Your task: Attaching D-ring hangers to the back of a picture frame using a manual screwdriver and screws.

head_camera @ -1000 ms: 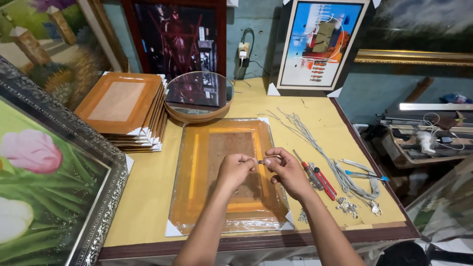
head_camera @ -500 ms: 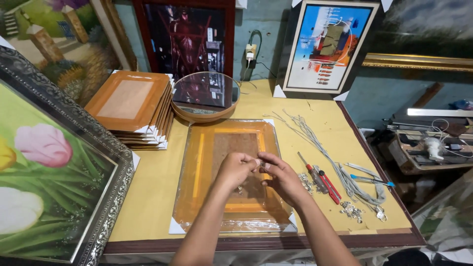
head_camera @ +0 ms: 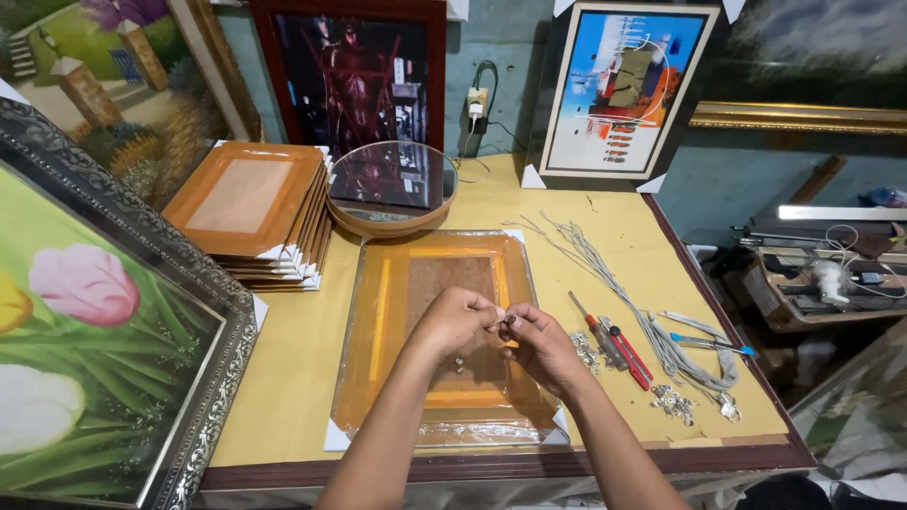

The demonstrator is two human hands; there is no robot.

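2 hands (head_camera: pixel 501 331) pinch 1 small fitting (head_camera: pixel 510 321); 1 frame (head_camera: pixel 387 312).

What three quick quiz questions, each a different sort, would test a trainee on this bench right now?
1. True or false: both hands meet over the wrapped orange frame.
2. What lies right of the right hand? A) red-handled screwdrivers B) a hammer C) a paintbrush
3. What round thing sits behind the frame?

Key:
1. True; the left hand pinches a small piece with it.
2. A, the red-handled screwdrivers.
3. The round mirror.
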